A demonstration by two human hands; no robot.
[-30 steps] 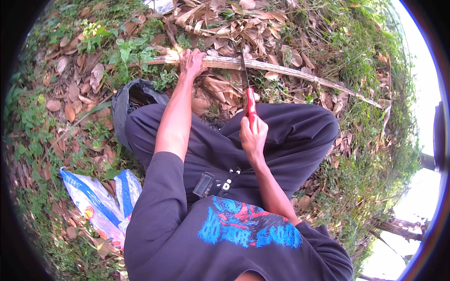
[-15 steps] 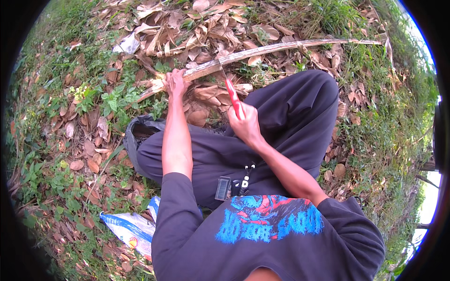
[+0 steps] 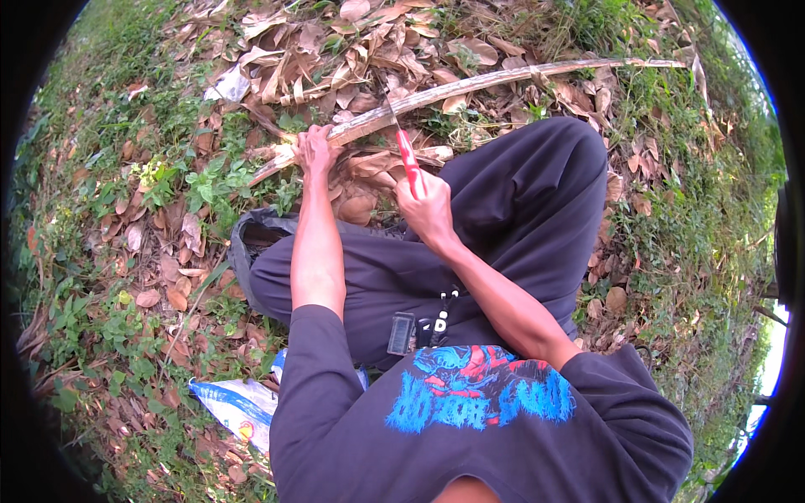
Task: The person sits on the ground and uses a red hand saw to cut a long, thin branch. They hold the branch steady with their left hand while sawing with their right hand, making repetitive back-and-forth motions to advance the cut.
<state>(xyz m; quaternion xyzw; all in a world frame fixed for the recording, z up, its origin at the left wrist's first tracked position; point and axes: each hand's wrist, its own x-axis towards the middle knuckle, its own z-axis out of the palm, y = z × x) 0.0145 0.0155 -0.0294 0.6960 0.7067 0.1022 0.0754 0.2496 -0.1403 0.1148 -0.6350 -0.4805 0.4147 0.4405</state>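
- One stretch of leaf-littered ground [image 3: 159, 243] extends beneath and on all sides of the pale branch [image 3: 470, 85], which is the reference for every place below.
- Dark trousers [image 3: 520, 184]: on the near side of the branch, the legs folded.
- The branch: lying on the ground, long axis running from the lower left, beside the left hand [image 3: 314, 149], to the upper right, where it thins and curves slightly.
- White-and-blue bag [image 3: 235, 398]: on the near side of the branch, well apart from its left end.
- Red-handled cutting tool [image 3: 408, 159]: handle on the near side of the branch; the dark blade [image 3: 391, 110] crosses the branch's long axis steeply, its tip on the far side. Blade edge detail is too small to tell.
- Left hand: nearer of the two, in direct contact with the branch towards its left end, gripping it with fingers bent over the top. Contact underneath is hidden. The blade crossing lies just to its right along the branch.
- Right hand [image 3: 426, 208]: on the near side, apart from the branch, wrapped around the handle; the branch lies ahead of this grip, beyond the handle.
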